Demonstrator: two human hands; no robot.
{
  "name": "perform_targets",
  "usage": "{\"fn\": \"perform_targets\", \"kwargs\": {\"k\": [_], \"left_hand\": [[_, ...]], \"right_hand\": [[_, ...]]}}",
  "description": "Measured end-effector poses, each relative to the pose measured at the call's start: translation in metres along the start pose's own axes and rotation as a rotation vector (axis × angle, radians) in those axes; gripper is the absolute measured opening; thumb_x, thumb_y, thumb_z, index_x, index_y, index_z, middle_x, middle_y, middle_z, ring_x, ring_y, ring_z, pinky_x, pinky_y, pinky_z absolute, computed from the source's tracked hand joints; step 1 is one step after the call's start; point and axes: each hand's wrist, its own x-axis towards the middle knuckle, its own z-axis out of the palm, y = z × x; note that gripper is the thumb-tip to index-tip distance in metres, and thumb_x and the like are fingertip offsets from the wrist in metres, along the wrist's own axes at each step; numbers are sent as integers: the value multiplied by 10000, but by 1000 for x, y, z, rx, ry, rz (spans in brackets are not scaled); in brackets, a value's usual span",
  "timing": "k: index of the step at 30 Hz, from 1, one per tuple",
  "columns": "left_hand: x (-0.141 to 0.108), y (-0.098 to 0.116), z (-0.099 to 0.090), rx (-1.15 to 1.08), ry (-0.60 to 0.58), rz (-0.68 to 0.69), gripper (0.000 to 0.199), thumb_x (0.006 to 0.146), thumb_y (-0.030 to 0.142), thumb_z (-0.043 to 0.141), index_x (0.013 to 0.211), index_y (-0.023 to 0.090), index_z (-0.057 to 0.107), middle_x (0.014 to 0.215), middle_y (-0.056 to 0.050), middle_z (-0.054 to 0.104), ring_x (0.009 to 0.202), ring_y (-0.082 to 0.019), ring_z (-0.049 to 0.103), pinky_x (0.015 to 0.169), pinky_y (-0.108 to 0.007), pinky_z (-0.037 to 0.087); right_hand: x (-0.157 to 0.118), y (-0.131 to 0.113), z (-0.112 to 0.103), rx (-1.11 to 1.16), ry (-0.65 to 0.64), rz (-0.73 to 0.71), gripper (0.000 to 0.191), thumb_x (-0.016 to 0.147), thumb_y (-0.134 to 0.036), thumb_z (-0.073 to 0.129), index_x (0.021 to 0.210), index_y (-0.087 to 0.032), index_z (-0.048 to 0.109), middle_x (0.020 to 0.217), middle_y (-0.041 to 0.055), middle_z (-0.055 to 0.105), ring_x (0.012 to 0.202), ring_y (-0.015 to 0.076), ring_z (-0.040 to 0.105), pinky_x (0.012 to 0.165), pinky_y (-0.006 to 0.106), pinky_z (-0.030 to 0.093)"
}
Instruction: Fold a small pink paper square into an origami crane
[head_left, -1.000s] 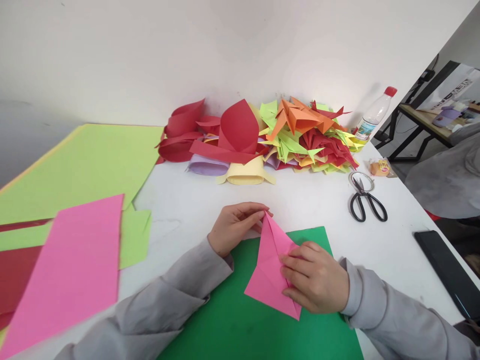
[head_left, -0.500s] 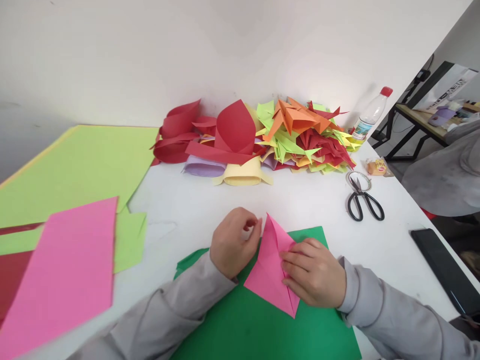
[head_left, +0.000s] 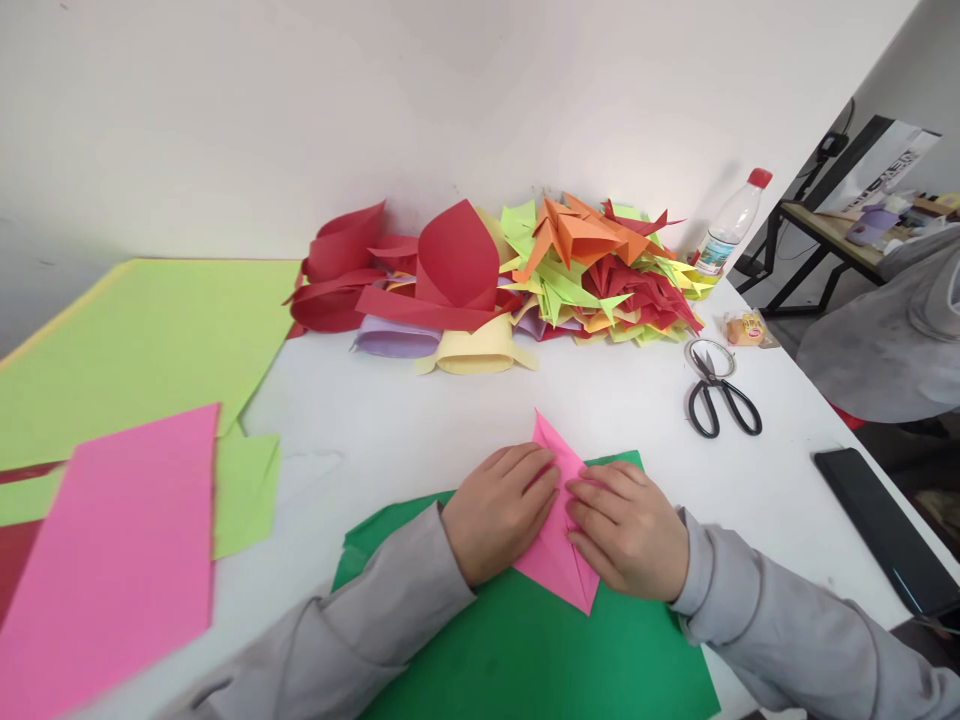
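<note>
A folded pink paper (head_left: 556,556), pointed at its far and near ends, lies on a large green sheet (head_left: 525,650). My left hand (head_left: 504,510) rests on its left part, fingers together and bent over the paper. From the right, my right hand (head_left: 631,528) presses its fingertips on the right flap, near the centre crease. The fingertips of both hands are close to each other, and the hands cover part of the paper.
Pink (head_left: 127,550) and lime sheets (head_left: 157,350) lie at the left. Folded red, orange and green paper shapes (head_left: 577,240) are piled along the wall. Right of them are a bottle (head_left: 727,225), a wrapped snack (head_left: 745,329), a tape roll, black scissors (head_left: 712,395) and a black phone (head_left: 885,530).
My left hand has come down onto the left side of the pink paper, its fingers closing over it. My right hand stays on the right flap. The view has shifted slightly.
</note>
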Motion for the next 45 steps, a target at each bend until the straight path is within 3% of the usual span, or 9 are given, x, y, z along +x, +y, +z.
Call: {"fn": "perform_targets", "kwargs": {"k": [9,15,25,34,45], "left_hand": [[-7,0,8,75,-15,-155,276,901,249,465,1028,41,594,1044,-236,625,1010,-323,592,844,-460,528],[-8,-2,9,112,-183,-244,517,909,353,392,1257,-13,502,1313,-269,530,1260,-379,462,1039,-535,388],[-5,-1,6,134,-329,-276,565,901,408,395,1261,-10,518,1435,-274,402,1345,-430,342,1068,-567,341],[-6,-1,7,125,-269,-281,577,904,417,388,1267,-15,509,1400,-279,436,1324,-431,359,1051,-570,363],[-9,-2,9,125,-230,-273,520,896,403,406,1240,41,547,1393,-271,440,1304,-423,387,1038,-575,372]], "right_hand": [[-2,-1,-1,-49,-37,90,244,905,-234,526,1054,-85,650,1113,152,683,1028,290,595,808,444,509],[-2,0,1,-71,-71,164,307,922,-266,503,1137,-83,625,1204,155,645,1076,290,567,864,455,491],[-3,0,4,-106,-186,303,424,952,-357,453,1258,-86,565,1330,137,572,1237,314,469,1015,493,374],[-4,-1,4,-186,-261,378,514,964,-434,414,1357,-111,485,1399,147,506,1321,308,401,1079,507,277],[-6,-2,3,-206,-135,418,452,940,-404,465,1232,-82,589,1316,165,578,1283,306,448,1069,499,315]]}}
